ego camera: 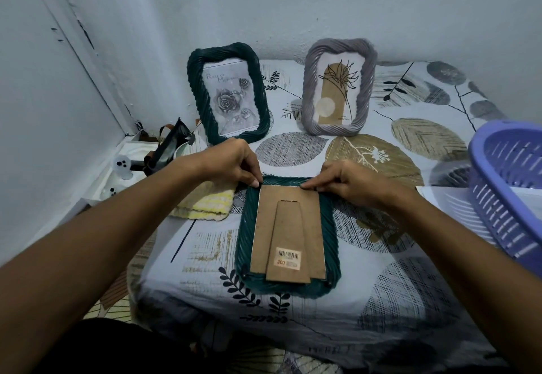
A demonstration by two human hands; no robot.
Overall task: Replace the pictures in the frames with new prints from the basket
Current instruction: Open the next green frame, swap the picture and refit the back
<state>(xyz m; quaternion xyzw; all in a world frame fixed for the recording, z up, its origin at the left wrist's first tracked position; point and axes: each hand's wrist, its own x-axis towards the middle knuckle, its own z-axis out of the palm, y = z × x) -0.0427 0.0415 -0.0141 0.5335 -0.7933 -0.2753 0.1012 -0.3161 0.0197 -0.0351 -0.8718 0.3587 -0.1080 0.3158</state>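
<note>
Both hands work the far short edge of the backing board [289,227] of a green frame [243,244] lying face down on the bed [381,300]. The left hand [234,165] pinches at the board's far left corner, fingertips curled onto it; the right hand [349,180] pinches the far right corner in the same way. Whether each grip holds a small clip or the board edge itself is too small to tell.

The frame's long axis runs away from the person, so the board stretches from the two grips back toward the body, its fold-out stand [289,244] flat along the middle. Both hands are equally near it, so lifting would hinge from the far edge.

A purple basket [510,186] sits at the right, closest to the right hand, with paper [440,197] beside it. Two more frames, a dark green one [228,95] and a grey one [338,86], stand upright beyond.
</note>
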